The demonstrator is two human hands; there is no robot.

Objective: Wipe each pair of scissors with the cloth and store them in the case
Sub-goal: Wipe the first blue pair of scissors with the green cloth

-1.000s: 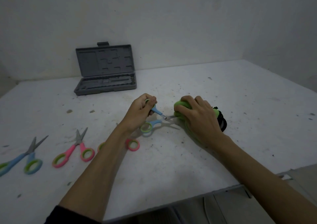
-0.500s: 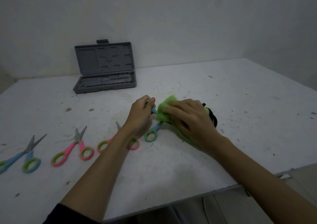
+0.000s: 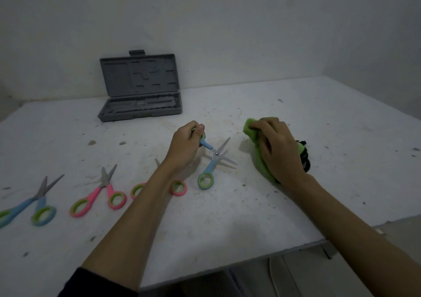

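Note:
My left hand (image 3: 185,143) grips one handle of a pair of blue scissors (image 3: 210,163) with green-lined loops; its blades are spread open and point right over the white table (image 3: 205,217). My right hand (image 3: 276,147) holds a bunched green cloth (image 3: 250,127) a little to the right of the blades, apart from them. An open grey case (image 3: 140,94) stands at the back left, lid upright. A pink pair (image 3: 178,187) lies partly under my left forearm. Further left lie another pink pair (image 3: 100,194) and a blue pair (image 3: 32,205).
A dark object (image 3: 304,157) shows behind my right hand, partly hidden by the cloth. The table's front edge runs diagonally at the lower right, with floor beyond. Walls close the back and right sides. Specks of dirt dot the tabletop.
The cloth covered the blades half a second ago; my right hand has since drawn it off to the right, leaving the open blades bare. My left hand still holds the handle.

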